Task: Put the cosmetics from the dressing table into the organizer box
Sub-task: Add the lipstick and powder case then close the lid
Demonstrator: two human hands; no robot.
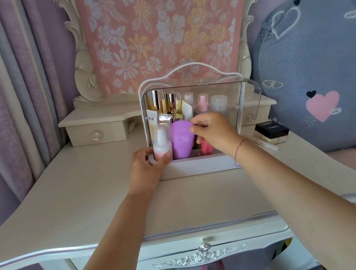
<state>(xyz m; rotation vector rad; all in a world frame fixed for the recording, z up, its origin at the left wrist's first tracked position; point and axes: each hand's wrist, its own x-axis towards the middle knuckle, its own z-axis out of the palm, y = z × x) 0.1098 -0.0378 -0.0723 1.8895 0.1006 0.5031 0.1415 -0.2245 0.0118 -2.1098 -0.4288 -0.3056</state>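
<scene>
Purple plastic is what our right hand has hold of: its fingers pinch the top edge of the purple bottle. That bottle stands upright in the front row of the box on the desk. Our left hand is at the box's front left corner, curled round the foot of the white bottle, which touches the purple one's left side. A pink tube stands just behind our right hand, and gold bottles fill the back row. The clear lid is tipped up over it all.

We judge the front row to be the trouble. It is packed tight, so any sideways shove on the purple bottle would lean it into the white one or knock the pink tube over. If we let go with the left hand too soon, the white bottle could tip out over the low front wall. The raised lid may drop on our wrist if we jog the box.

A black jar and a slim white stick lie on the desk just right of the box, not yet in. The stick looks likely to roll off if bumped.
</scene>
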